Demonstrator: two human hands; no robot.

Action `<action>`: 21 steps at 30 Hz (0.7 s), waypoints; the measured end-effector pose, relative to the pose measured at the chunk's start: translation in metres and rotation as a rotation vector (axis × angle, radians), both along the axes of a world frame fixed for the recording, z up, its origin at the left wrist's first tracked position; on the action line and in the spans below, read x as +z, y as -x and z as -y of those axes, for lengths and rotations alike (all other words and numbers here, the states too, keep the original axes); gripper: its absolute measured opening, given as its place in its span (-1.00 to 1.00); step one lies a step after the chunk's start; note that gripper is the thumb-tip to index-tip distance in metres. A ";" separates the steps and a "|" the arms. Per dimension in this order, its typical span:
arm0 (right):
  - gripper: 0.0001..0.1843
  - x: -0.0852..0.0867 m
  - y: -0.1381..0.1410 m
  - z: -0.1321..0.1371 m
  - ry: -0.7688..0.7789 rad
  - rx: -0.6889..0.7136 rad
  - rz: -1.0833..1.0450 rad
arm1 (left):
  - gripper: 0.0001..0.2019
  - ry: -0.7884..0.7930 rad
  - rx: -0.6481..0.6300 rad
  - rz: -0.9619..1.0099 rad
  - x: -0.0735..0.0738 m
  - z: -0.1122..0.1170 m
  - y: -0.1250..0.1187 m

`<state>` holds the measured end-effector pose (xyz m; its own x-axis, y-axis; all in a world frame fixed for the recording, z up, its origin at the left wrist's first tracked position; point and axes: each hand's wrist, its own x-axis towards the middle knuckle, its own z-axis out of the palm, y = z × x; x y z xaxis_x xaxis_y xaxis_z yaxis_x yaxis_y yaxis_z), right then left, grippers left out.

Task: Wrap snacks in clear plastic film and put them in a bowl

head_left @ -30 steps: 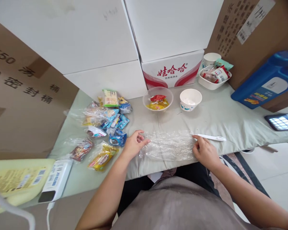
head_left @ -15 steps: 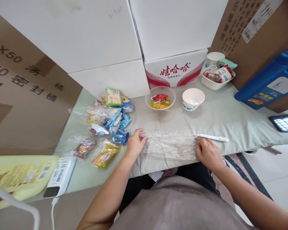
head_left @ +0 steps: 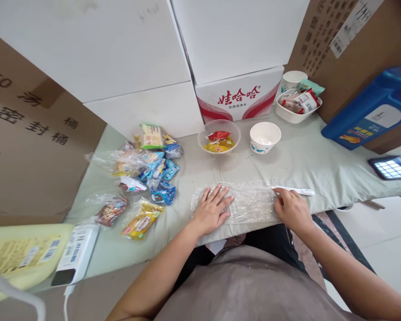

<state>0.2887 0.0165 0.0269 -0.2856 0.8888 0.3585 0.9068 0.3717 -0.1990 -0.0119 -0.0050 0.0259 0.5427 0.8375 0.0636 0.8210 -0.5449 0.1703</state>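
A crinkled piece of clear plastic film (head_left: 250,203) lies spread on the cloth in front of me. My left hand (head_left: 214,208) rests flat on its left part, fingers spread. At the film's right edge, my right hand (head_left: 290,209) is closed, thumb and fingertips pinching the edge. Just behind the right hand lies a slim white tool (head_left: 302,191), partly covered by the fingers; its kind is unclear. A yellow snack packet (head_left: 143,220) and a blue packet (head_left: 163,193) lie left of my left hand.
Beyond the film stand a clear bowl (head_left: 200,136) with red and yellow packets and a white paper cup (head_left: 265,139). A white tub (head_left: 289,115) of packets, a blue bottle (head_left: 364,111) and a phone (head_left: 390,168) are right. Left are piled snacks, a power bank (head_left: 76,249) and boxes.
My left hand has let go of the film's left edge, moved right and flattened onto the film. The right hand stays at the right edge. The view has shifted slightly.
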 end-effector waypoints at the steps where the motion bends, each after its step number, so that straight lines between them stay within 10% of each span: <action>1: -0.74 0.005 0.001 -0.001 -0.027 -0.015 0.001 | -0.49 0.020 0.005 -0.008 -0.003 0.000 0.001; 6: -0.68 0.018 0.041 -0.004 -0.058 0.252 -0.037 | -0.48 0.043 0.006 -0.019 -0.004 0.000 0.002; 11: -0.18 -0.010 0.073 -0.008 0.129 0.415 0.169 | -0.37 -0.006 0.074 -0.051 -0.007 0.008 0.014; 17: -0.06 -0.014 0.035 -0.003 0.142 0.253 0.190 | -0.17 -0.094 0.185 -0.047 -0.010 0.046 0.056; 21: -0.11 -0.004 0.003 0.011 0.147 0.532 0.127 | -0.49 -0.099 0.063 0.058 0.000 0.067 0.067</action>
